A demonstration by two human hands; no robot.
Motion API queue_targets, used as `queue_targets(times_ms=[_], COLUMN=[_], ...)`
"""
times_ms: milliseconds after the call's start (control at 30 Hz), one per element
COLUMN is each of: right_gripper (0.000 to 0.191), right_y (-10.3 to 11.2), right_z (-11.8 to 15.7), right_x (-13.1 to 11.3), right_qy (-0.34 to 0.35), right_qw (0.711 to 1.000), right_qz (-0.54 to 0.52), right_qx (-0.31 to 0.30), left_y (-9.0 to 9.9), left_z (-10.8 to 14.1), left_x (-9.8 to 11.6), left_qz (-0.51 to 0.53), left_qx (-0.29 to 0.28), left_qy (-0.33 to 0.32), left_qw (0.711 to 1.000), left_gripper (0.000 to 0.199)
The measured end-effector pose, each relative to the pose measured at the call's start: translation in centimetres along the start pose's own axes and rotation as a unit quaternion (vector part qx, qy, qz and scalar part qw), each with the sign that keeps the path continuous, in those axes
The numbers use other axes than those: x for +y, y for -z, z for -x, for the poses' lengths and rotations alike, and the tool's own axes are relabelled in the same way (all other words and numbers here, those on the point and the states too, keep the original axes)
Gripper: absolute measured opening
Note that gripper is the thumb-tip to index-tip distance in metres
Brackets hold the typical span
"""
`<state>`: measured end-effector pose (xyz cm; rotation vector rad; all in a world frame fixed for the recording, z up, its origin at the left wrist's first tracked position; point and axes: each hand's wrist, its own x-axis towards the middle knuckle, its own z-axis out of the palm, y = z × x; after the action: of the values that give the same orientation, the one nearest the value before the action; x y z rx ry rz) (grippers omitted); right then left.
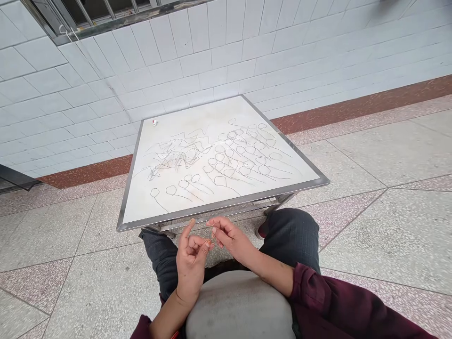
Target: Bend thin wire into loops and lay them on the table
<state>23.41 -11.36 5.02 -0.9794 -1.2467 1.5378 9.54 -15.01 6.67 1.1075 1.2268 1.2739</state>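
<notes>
Below the near edge of a white square table [212,113], my left hand [192,259] pinches something thin between thumb and fingers, its index finger raised. My right hand [231,238] is beside it, thumb and index fingertips close together at the same spot; what lies between them is too small to make out. On the table's right and front parts lie several thin dark wire pieces with round loops [221,181]. Several bent, tangled wires [176,150] lie on its left half.
A small red and white object [155,123] sits at the table's far left corner. The table's grey metal rim [226,203] is just beyond my hands. Behind it stands a white tiled wall [197,61] with a barred window. My knees are under the table's front.
</notes>
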Motion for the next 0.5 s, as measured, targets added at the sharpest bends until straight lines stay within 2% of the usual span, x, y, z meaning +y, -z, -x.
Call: queue_targets(times_ms=[267,500], right_gripper=[0.015,0.017], right_y=[0.02,0.57], right_z=[-0.06,-0.11], right_x=[0.36,-0.4], right_qy=[-0.001,-0.018], right_qw=[0.998,0.997], right_qz=[0.036,0.015], right_qx=[0.059,0.071], left_y=[-0.11,-0.04], left_z=[-0.01,0.0], left_x=[0.21,0.26], left_qz=[0.039,0.028], left_qx=[-0.008,0.012], left_qy=[0.027,0.025], left_qw=[0.999,0.999], left_gripper=[0.06,0.056])
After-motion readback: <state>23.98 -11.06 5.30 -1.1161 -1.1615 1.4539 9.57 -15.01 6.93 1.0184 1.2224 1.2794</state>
